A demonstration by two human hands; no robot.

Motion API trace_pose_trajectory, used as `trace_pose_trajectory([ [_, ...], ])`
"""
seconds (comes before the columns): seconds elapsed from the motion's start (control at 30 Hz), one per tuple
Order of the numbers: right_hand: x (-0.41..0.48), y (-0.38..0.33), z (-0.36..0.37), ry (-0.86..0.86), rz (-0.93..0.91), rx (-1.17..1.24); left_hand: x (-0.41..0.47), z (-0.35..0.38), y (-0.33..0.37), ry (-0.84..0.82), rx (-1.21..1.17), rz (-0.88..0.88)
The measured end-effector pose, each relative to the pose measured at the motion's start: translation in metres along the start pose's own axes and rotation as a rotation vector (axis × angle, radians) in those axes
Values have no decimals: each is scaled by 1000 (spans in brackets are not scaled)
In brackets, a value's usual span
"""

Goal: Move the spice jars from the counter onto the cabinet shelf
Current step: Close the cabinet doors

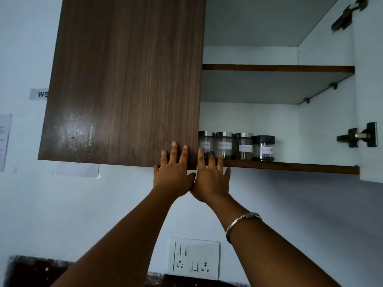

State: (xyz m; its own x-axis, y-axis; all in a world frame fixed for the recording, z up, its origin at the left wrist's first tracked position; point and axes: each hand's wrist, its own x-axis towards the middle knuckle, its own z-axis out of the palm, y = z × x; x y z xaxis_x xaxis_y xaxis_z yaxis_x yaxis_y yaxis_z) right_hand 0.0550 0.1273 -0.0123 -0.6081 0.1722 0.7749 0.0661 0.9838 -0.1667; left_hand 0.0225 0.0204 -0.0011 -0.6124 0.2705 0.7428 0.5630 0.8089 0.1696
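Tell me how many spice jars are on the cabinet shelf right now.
4, in a row on the lower shelf: three steel-lidded jars, then a dark-lidded jar rightmost. The closed door may hide more to the left.

Pale wall, white socket panel

**Hidden, cropped and unreadable**

The cabinet door hides the shelf's left half and part of the leftmost jar at 9 o'clock. The jar labels are too small to read; one perhaps says "Black Pepper". A wall sign shows only "WS". The counter is cut off at 6 o'clock.
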Motion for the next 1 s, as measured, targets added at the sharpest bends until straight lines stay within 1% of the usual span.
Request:
trace_pose_trajectory([
  [0.1, -14, -1, -9, -82, 10, -28, -21, -5, -8, -72, 39, 57],
  [0.17, -29, -1, -14, -139, 24, -66, -42, -5, -16, -107, 131, 106],
  [0.27, -48, -2, -28, -189, 32, -122, -69, -11, -28, -165, 199, 103],
  [0.33, -59, -5, -47, -192, 51, -151, -83, -23, -30, -163, 191, 102],
  [0.43, -76, -11, -81, -164, 94, -160, -98, -50, -25, -116, 135, 109],
  [0.57, -112, -17, -128, -127, 131, -193, -118, -82, 3, -100, 31, 171],
  [0.83, -201, -22, -214, -119, 280, -341, -181, -122, 81, -148, -113, 436],
  [1.0, -239, 1, -284, -82, 312, -549, -211, -143, 152, -170, -234, 536],
])
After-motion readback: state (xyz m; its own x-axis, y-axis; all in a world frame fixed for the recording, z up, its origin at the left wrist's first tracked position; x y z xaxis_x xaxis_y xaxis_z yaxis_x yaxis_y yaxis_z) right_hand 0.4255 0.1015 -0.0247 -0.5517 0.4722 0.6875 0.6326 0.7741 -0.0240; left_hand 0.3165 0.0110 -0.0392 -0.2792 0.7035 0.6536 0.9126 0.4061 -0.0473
